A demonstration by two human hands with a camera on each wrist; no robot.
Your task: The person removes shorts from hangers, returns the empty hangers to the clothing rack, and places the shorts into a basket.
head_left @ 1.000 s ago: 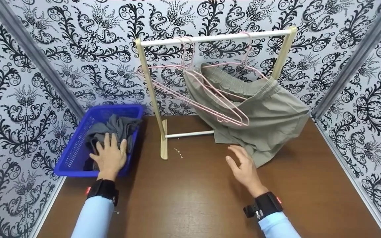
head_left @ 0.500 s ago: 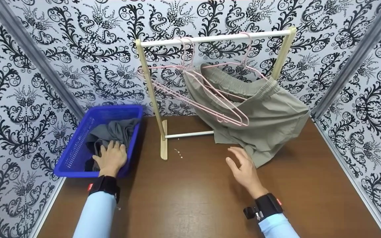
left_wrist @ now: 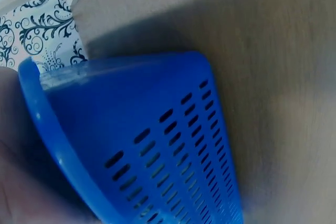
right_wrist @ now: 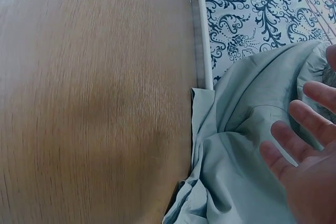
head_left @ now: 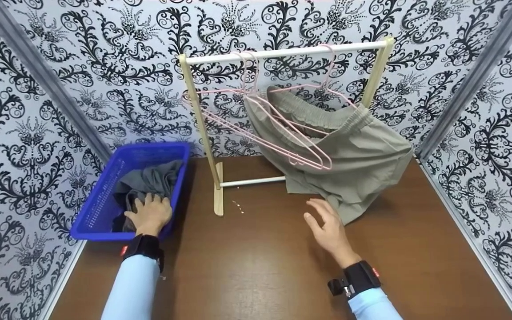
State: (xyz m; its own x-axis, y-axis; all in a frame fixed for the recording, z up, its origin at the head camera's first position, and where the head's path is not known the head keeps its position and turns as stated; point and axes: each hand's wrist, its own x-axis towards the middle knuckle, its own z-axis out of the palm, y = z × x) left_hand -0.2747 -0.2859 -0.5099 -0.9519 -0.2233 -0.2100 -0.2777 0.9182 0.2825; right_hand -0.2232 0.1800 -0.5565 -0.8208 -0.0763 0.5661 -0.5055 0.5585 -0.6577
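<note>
My left hand [head_left: 153, 215] is inside the blue plastic basket [head_left: 90, 189], its bent fingers over a dark grey garment [head_left: 149, 178]. The fingertips are hidden, and I cannot tell whether they grip the cloth. In the left wrist view, the basket's slotted side [left_wrist: 131, 103] fills the middle and part of the hand shows at the left edge. My right hand [head_left: 329, 231] hovers with fingers loosely spread near the lower hem of khaki elastic-waist shorts [head_left: 358, 164]. Nothing is in it. The shorts hang from a pink hanger on the rack, and the right wrist view shows them beyond the fingers.
A wooden rack with a white top bar [head_left: 291, 52] stands at the back of the brown table [head_left: 242, 266]. Left of the shorts, more pink hangers [head_left: 265, 143] hang on it. Patterned walls [head_left: 118, 66] enclose the back and sides. Small white bits [head_left: 238, 206] lie near the rack's foot.
My left hand has drawn back slightly toward the basket's near end, and its fingers have bent. The dark grey garment lies flatter. My right hand has stayed almost in place.
</note>
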